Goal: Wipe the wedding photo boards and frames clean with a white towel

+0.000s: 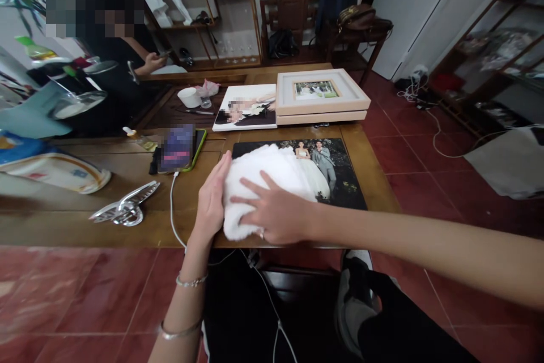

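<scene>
1. The white cloth (267,167) covers part of the photo (348,182), near the front edge of the desk (148,233); hard pressing could slide both off.
2. The right hand (276,210) has fingers spread flat on it, gripping nothing; its ring (261,233) might scratch the print.
3. The left hand (212,196) rests fingers straight against the cloth's side (thumb unclear); a bracelet (191,282) could snag the cable (171,204).

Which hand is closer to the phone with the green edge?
Left. The left hand is at the left edge of the white cloth, a little right of the phone; the right hand is spread on the cloth, farther right.
</scene>
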The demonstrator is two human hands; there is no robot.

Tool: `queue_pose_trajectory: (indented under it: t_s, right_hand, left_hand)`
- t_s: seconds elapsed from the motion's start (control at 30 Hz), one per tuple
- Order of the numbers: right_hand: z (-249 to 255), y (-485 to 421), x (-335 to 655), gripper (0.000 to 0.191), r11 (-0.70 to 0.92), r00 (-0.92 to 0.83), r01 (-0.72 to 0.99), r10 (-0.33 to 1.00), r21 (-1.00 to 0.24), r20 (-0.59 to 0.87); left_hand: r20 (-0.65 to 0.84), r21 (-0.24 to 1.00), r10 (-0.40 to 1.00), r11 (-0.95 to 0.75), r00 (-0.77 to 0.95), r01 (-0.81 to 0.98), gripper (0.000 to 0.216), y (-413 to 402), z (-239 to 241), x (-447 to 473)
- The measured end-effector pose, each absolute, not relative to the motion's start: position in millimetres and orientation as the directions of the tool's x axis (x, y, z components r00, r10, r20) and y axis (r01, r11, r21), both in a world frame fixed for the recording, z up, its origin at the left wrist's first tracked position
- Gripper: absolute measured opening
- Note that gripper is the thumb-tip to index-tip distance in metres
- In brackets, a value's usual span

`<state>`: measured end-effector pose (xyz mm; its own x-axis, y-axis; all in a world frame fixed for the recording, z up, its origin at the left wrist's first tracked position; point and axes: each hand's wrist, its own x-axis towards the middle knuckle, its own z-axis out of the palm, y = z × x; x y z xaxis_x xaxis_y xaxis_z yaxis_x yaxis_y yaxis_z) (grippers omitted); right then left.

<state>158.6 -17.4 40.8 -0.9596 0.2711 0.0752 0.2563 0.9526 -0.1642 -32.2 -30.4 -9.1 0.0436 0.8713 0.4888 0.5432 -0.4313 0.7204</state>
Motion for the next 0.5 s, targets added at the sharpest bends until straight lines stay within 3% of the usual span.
queue_pose_trajectory:
  t_s: [0.1, 0.23, 0.37, 0.5]
  right_hand:
    - [49.7, -42.0, 172.7, 0.031, 0.955, -0.973, 0.219, 0.229, -0.198, 0.029]
    - [61.6, -50.6, 197.5, 0.033, 0.888, -0.914, 0.402, 0.403, -0.226, -0.044]
    - [65.6, -21.2, 214.9, 0.033, 0.752, -0.769, 0.638, 0.633, -0.169, -0.086]
    - [60.4, 31.3, 199.6, 0.031, 0.722, -0.743, 0.661, 0.668, -0.203, -0.044]
  left_hand:
    - [0.480, 0.691, 0.876, -0.417, 0.057, 0.591, 0.049, -29.4, -11.5, -31.8]
    - [0.450, 0.643, 0.882, -0.431, 0.144, 0.633, 0.042, -29.0, -13.1, -29.5]
    - [0.460, 0.618, 0.870, -0.459, 0.180, 0.638, 0.037, -27.8, -14.0, -28.0]
    - [0.461, 0.606, 0.865, -0.469, 0.196, 0.643, 0.036, -26.0, -15.0, -27.9]
